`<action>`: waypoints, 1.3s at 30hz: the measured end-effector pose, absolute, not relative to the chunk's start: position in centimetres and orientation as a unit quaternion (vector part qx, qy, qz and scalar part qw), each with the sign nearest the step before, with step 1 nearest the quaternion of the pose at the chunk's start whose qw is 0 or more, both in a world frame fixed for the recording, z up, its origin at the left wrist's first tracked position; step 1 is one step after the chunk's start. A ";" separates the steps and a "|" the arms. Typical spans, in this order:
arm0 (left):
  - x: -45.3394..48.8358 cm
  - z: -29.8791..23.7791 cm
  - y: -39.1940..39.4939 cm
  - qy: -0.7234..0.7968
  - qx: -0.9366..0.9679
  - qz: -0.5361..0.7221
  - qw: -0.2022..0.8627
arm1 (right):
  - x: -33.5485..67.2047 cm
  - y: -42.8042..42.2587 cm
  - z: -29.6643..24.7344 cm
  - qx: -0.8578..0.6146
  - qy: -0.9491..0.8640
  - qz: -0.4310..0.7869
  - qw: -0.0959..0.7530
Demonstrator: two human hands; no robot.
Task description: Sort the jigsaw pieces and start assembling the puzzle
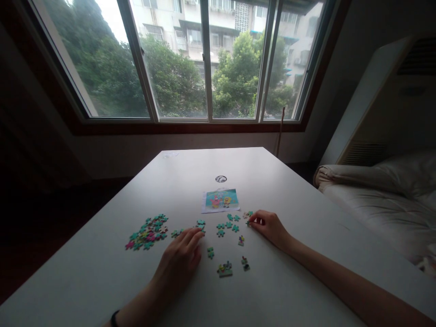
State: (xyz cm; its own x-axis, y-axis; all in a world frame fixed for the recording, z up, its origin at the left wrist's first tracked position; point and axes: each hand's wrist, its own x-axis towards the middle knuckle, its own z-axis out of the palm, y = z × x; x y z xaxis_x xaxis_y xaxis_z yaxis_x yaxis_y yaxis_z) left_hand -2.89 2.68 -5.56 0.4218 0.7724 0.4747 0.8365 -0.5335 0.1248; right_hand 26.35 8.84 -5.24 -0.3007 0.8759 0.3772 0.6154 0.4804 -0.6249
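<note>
Right hand [269, 225] seemingly pinches a puzzle piece [249, 222] at its fingertips.

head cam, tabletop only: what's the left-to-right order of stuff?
Heap of puzzle pieces → left hand, flat on the table → joined pieces near the front → small scattered teal pieces below the reference picture → right hand, fingertips pinching a piece.

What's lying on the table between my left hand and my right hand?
In the head view, loose teal puzzle pieces lie scattered between the left hand and the right hand, with one more piece beside the left hand.
</note>
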 end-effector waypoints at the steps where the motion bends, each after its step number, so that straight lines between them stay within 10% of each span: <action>1: -2.9 -5.6 2.7 -0.479 -0.840 -0.245 0.066 | 26.4 9.0 -5.4 -0.470 -0.785 0.185 0.358; 24: -3.0 -5.9 2.7 -0.482 -0.839 -0.248 0.047 | 27.0 9.6 -6.2 -0.509 -0.803 -0.004 0.310; 39: -5.3 -7.0 5.4 -0.582 -0.564 -0.543 -0.221 | 26.8 9.6 -6.4 -0.377 -0.874 0.004 0.306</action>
